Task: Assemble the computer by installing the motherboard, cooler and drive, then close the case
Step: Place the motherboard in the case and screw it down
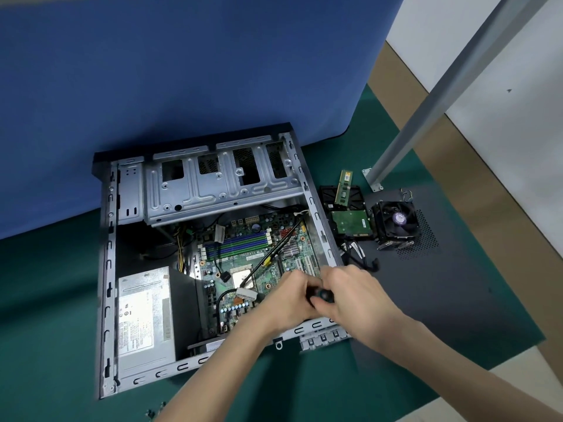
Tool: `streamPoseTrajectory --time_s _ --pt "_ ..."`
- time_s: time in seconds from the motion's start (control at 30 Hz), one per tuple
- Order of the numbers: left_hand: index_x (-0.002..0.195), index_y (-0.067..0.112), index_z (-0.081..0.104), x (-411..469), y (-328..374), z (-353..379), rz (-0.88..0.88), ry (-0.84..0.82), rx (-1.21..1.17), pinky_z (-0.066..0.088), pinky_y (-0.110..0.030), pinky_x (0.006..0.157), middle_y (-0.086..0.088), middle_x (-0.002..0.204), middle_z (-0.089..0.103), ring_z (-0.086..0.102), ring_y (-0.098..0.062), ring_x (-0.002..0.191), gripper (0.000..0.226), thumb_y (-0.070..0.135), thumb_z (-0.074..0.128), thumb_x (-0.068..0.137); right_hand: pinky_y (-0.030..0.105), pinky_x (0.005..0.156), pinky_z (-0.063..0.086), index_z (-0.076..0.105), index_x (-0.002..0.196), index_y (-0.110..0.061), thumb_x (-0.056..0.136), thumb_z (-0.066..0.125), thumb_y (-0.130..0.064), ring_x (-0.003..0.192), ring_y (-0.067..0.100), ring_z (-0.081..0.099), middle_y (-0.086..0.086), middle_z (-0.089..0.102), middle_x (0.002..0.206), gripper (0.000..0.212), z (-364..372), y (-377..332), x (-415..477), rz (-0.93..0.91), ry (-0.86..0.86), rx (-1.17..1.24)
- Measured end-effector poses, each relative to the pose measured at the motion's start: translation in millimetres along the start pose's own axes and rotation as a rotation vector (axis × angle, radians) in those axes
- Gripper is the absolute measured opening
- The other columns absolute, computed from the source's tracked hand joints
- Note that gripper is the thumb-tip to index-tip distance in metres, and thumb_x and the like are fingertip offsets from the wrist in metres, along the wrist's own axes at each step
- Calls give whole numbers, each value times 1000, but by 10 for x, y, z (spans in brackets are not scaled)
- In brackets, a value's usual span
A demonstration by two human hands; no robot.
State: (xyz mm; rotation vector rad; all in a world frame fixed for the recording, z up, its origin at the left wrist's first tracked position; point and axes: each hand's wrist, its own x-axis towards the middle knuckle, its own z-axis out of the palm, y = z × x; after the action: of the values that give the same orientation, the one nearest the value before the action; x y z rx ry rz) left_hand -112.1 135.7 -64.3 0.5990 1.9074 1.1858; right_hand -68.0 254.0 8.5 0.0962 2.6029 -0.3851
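1. Case (316, 208) lies open on its side on the green worktop (45, 330). Motherboard (259, 248) already sits inside, loose cables trailing across it.
2. Both hands meet over the board's near right corner. Right hand (353, 296) is curled round a dark-handled tool (321, 295); left hand (289, 303) has its fingers curled at the tool's front end, seemingly steadying it. Tip hidden. Likely fastening the board down.
3. Cooler (396, 222) not yet fitted: it stands on the grey side panel (457, 284), right of the case. CPU socket area looks bare.
4. Drive (352, 222) also outside, just beside the case wall, circuit side up, with a memory stick (344, 187) lying past its far end. Drive cage (219, 184) empty.
5. Left to do, by my reckoning: cooler, drive, panel on. Roughly a third done.
6. Writing: power supply (143, 312) carries a white label, print too small to read. Purple sticker on the cooler hub, illegible. No brand made out.
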Motion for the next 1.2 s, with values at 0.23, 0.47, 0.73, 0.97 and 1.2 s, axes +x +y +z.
streamPoseTrajectory --time_s 0.23,0.47,0.73,0.97,1.2 --pt "71 24 69 -16 -22 -36 6 53 -30 44 -23 70 8 73 61 53 -8 70 20 5 76 69 31 62 33 32 91 -23 92 54 -37 80 25 56 -1 55 88 27 -26 18 22 -48 33 -20" --pt "81 13 72 -24 -3 -12 7 98 -3 44 -25 73 8 79 61 55 -10 78 15 12 81 70 33 66 34 36 90 -21 93 52 -45 91 28 60 0 55 88 29 -76 26 36 8 43 -63" --pt "83 12 73 -29 3 4 35 107 36 45 -28 75 8 79 61 55 -10 78 15 11 78 69 33 65 32 38 89 -19 93 50 -47 92 28 60 -4 41 77 30 -41 15 31 22 23 -76" --pt "78 11 70 -34 1 7 35 111 11 46 -33 73 0 79 63 56 -14 73 13 7 77 68 32 64 33 43 92 -16 97 46 -36 90 29 60 -1 52 82 21 -1 4 36 13 34 -18" --pt "65 32 59 -47 8 -27 12 109 -20 38 -13 63 24 62 57 50 7 61 32 5 78 67 31 62 33 34 89 -20 95 51 -33 79 28 55 -6 41 73 22 -7 55 21 -42 23 -4"
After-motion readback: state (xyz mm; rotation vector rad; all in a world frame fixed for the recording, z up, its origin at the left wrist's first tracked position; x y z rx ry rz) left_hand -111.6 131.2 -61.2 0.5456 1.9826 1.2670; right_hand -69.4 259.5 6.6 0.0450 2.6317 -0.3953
